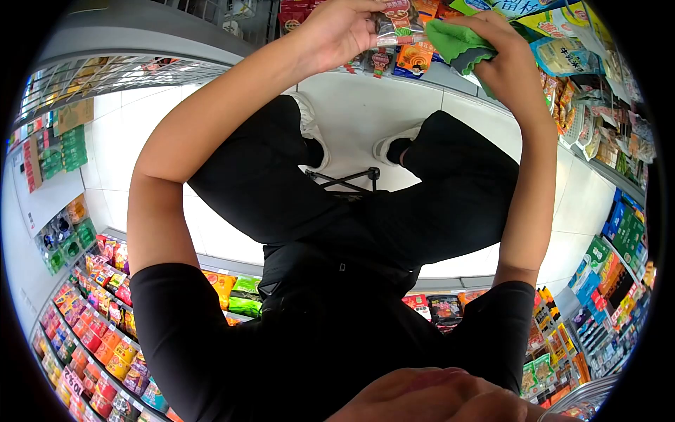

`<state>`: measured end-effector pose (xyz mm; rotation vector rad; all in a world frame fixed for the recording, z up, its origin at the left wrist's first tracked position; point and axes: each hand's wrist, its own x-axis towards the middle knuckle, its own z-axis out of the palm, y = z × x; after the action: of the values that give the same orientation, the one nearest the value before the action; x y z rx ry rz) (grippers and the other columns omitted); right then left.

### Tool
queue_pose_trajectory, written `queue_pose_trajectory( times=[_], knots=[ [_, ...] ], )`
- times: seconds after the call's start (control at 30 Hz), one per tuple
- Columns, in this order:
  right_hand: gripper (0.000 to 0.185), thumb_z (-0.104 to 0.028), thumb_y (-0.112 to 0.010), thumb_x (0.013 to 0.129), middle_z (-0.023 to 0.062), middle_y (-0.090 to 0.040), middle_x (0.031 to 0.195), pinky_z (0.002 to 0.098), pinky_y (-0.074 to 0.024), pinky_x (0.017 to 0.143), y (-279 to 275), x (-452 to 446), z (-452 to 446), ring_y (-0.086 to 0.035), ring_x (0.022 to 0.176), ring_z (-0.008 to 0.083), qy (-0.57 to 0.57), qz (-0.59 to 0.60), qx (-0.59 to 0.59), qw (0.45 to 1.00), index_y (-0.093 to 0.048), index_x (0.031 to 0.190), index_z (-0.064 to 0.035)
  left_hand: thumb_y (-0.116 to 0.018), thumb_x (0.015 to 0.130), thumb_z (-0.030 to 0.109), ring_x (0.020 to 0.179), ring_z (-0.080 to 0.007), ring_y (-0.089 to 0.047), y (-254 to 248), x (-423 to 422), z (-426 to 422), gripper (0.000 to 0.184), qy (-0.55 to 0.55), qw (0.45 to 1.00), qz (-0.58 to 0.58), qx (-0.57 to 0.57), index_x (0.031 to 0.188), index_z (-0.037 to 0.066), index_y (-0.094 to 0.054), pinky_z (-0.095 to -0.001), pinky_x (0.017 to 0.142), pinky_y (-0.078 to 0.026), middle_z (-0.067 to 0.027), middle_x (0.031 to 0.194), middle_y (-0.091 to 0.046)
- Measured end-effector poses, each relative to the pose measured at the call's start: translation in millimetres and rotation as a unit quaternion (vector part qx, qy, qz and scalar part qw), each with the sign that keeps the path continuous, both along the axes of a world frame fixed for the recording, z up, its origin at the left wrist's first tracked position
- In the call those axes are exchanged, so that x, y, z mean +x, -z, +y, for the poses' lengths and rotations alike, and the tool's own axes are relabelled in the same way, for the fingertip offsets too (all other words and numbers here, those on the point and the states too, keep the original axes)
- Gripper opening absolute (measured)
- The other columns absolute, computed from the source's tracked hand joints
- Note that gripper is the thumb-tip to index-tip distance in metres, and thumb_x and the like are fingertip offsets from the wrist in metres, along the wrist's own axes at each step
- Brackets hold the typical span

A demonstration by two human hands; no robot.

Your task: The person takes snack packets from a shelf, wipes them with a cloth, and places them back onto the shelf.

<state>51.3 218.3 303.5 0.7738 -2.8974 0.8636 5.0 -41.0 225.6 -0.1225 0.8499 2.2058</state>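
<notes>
At the shelf [450,81], the left hand [343,34] pinches a snack packet [398,25], best held taut; the right hand [508,62] grips green cloth [453,43].

The left hand [343,34] is closed in a grip, its left forearm [235,109] slanting back to a bent elbow [156,172] behind and left of it. Near its right side, the right hand [505,60] curls closed, right forearm [532,179] nearly straight behind it.

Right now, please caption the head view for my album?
Left hand holding a packet, right hand a green cloth.
</notes>
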Motion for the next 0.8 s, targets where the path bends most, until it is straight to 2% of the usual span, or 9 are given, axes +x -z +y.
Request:
queue_pose_trajectory(
  times=[0.1, 0.2, 0.23, 0.27, 0.3, 0.37, 0.57, 0.67, 0.8],
  knots=[
    [0.059, 0.016, -0.061, 0.07, 0.0115, -0.066, 0.107, 0.0312, -0.0493, 0.09, -1, 1, -5, -0.064, 0.101, 0.0306, -0.021, 0.002, -0.044, 0.999, -0.073, 0.123, -0.0082, -0.052, 0.107, 0.012, 0.102, -0.0244, -0.072, 5, 2, 1, 0.025, 0.035, 0.999, 0.006, -0.003, 0.128, 0.001, -0.06, -0.0404, 0.091, -0.061, -0.0119, 0.112, -0.071],
    [0.06, 0.015, -0.061, 0.069, 0.0119, -0.066, 0.108, 0.0319, -0.0501, 0.09, 1, 4, -20, -0.064, 0.1, 0.0309, -0.089, -0.011, -0.059, 0.994, -0.072, 0.123, -0.0086, -0.056, 0.105, 0.011, 0.099, -0.0227, -0.073, -3, 11, 2, 0.022, 0.06, 0.998, -0.003, -0.023, 0.124, 0.002, -0.062, -0.0394, 0.088, -0.062, -0.0103, 0.11, -0.072],
    [0.061, 0.015, -0.061, 0.069, 0.0121, -0.067, 0.108, 0.0324, -0.0504, 0.09, 2, 5, -23, -0.064, 0.1, 0.0311, -0.08, -0.027, -0.028, 0.996, -0.072, 0.124, -0.0085, -0.058, 0.104, 0.011, 0.099, -0.022, -0.073, -8, 14, 4, 0.021, 0.068, 0.997, -0.009, -0.032, 0.123, 0.003, -0.063, -0.039, 0.088, -0.062, -0.0098, 0.11, -0.072],
    [0.062, 0.015, -0.06, 0.068, 0.0123, -0.067, 0.109, 0.0329, -0.0507, 0.09, 4, 6, -25, -0.065, 0.101, 0.0313, -0.069, -0.043, 0.003, 0.997, -0.072, 0.124, -0.0085, -0.057, 0.102, 0.01, 0.11, -0.026, -0.069, 10, 12, 9, 0.029, 0.064, 0.995, 0.036, -0.069, 0.129, -0.001, -0.056, -0.0432, 0.097, -0.059, -0.0131, 0.128, -0.063],
    [0.062, 0.015, -0.06, 0.068, 0.0125, -0.067, 0.109, 0.0334, -0.0509, 0.09, 6, 7, -25, -0.065, 0.101, 0.0315, -0.057, -0.059, 0.034, 0.996, -0.071, 0.124, -0.0085, -0.057, 0.102, 0.01, 0.108, -0.0261, -0.069, 14, 14, 10, 0.026, 0.061, 0.995, 0.038, -0.069, 0.126, -0.001, -0.056, -0.0435, 0.096, -0.06, -0.0134, 0.127, -0.064],
    [0.062, 0.013, -0.06, 0.068, 0.012, -0.067, 0.11, 0.0356, -0.0514, 0.09, 11, 3, -15, -0.066, 0.102, 0.0321, -0.047, -0.044, 0.02, 0.998, -0.071, 0.125, -0.0092, -0.057, 0.103, 0.011, 0.105, -0.0263, -0.07, 21, 16, 11, 0.021, 0.056, 0.995, 0.042, -0.069, 0.12, 0.0, -0.058, -0.0441, 0.093, -0.061, -0.0141, 0.124, -0.064],
    [0.061, 0.012, -0.059, 0.068, 0.0127, -0.067, 0.11, 0.0364, -0.0516, 0.09, 10, 5, -16, -0.066, 0.102, 0.0336, -0.052, -0.041, -0.021, 0.998, -0.071, 0.124, -0.0093, -0.053, 0.101, 0.009, 0.105, -0.027, -0.07, -10, 27, 10, 0.021, 0.078, 0.994, 0.018, -0.079, 0.119, -0.002, -0.057, -0.0437, 0.097, -0.06, -0.0147, 0.121, -0.065],
    [0.061, 0.011, -0.06, 0.068, 0.0128, -0.068, 0.11, 0.0372, -0.0518, 0.091, 8, 8, -21, -0.066, 0.101, 0.0336, -0.045, -0.073, 0.001, 0.996, -0.071, 0.124, -0.0088, -0.047, 0.103, 0.016, 0.11, -0.0236, -0.069, -1, 25, 10, 0.023, 0.131, 0.989, 0.029, -0.058, 0.116, -0.001, -0.057, -0.0424, 0.093, -0.062, -0.0122, 0.116, -0.065],
    [0.06, 0.009, -0.061, 0.068, 0.0125, -0.067, 0.107, 0.0381, -0.0522, 0.091, 14, -1, -9, -0.066, 0.1, 0.0336, -0.038, -0.067, 0.042, 0.996, -0.071, 0.124, -0.0089, -0.05, 0.096, 0.014, 0.105, -0.0264, -0.067, -5, 26, 9, 0.038, 0.146, 0.986, -0.04, -0.064, 0.129, -0.004, -0.054, -0.0491, 0.106, -0.055, -0.0153, 0.116, -0.064]
  ],
)
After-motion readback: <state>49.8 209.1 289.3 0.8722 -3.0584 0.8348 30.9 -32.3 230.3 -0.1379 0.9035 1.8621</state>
